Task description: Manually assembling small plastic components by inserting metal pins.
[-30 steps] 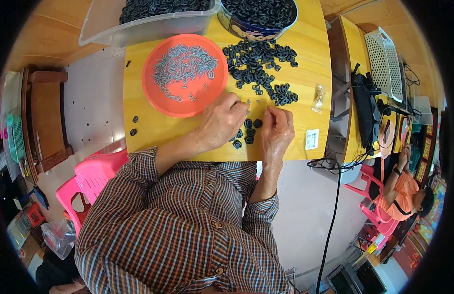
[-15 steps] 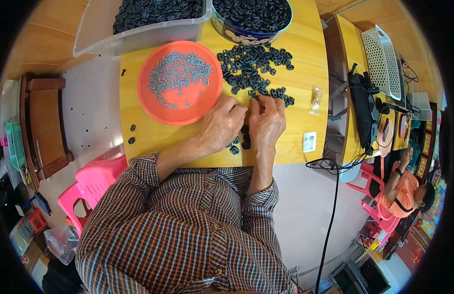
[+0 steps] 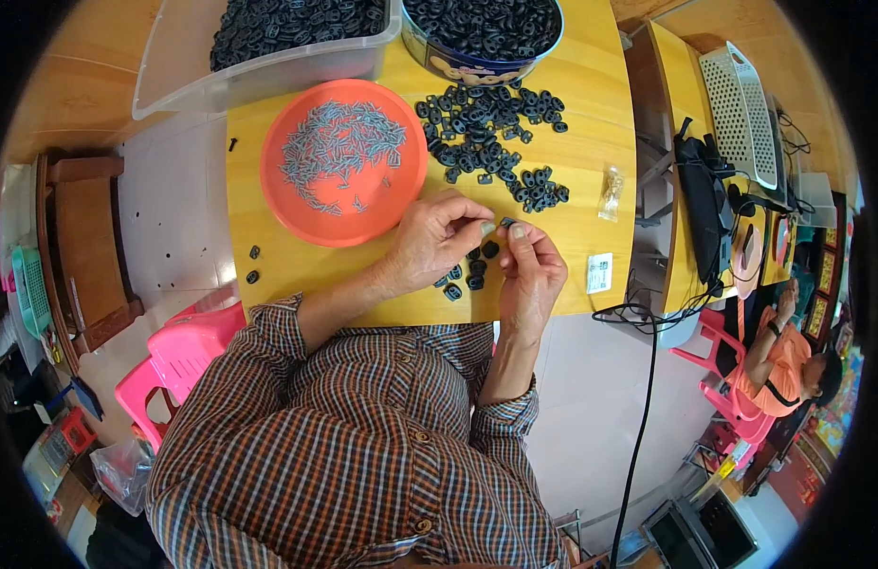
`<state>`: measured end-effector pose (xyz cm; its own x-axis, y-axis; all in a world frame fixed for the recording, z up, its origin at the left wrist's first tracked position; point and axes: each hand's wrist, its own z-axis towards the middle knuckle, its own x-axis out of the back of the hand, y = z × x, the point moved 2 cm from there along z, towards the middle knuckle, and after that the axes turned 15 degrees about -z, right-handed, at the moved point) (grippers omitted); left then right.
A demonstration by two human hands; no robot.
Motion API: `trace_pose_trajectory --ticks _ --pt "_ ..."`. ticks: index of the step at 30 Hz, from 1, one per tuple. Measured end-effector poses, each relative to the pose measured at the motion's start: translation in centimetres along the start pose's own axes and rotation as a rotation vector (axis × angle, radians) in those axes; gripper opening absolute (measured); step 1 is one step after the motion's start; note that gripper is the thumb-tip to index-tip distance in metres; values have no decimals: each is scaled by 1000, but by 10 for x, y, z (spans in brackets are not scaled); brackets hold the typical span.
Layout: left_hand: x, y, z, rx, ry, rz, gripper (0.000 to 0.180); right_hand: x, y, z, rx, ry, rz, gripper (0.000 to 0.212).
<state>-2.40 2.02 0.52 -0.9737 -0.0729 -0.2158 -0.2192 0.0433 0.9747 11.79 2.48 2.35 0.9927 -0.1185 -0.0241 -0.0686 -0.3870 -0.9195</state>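
Note:
My right hand (image 3: 531,275) pinches a small black plastic cord lock (image 3: 507,222) between thumb and fingertips, above the near part of the table. Close on its left, my left hand (image 3: 428,242) has thumb and index finger pressed together, fingertips near the cord lock. Whatever that pinch holds is too small to make out. Several finished-looking black cord locks (image 3: 453,292) lie below, between my wrists. Beyond my left hand sits an orange-red plate (image 3: 349,233) with many thin silvery pieces (image 3: 339,137), like springs or pins. A loose pile of black pieces (image 3: 477,119) spreads beyond my hands.
At the far edge stand a clear plastic bin (image 3: 268,90) and a round tin (image 3: 477,71), both full of black pieces. A small clear packet (image 3: 611,194) and white label (image 3: 599,272) lie on the right. A pink chair (image 3: 197,346) stands at left; a seated person (image 3: 776,365) at right.
My right hand has drawn back toward me from the pile's near edge with a cord lock in its fingertips. My left hand has turned, its pinched fingertips now beside that piece.

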Motion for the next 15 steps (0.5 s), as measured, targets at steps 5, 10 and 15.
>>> trace_pose_trajectory --ticks 5,10,15 --pt "-5 -4 -1 28 -69 -154 12 -2 5 -4 18 -15 58 9" --pt "-1 2 -1 195 -98 -265 13 -1 5 -9 12 -5 -39 10" --pt "-2 -3 -1 239 -83 -341 14 1 12 -10 6 -51 -71 10"
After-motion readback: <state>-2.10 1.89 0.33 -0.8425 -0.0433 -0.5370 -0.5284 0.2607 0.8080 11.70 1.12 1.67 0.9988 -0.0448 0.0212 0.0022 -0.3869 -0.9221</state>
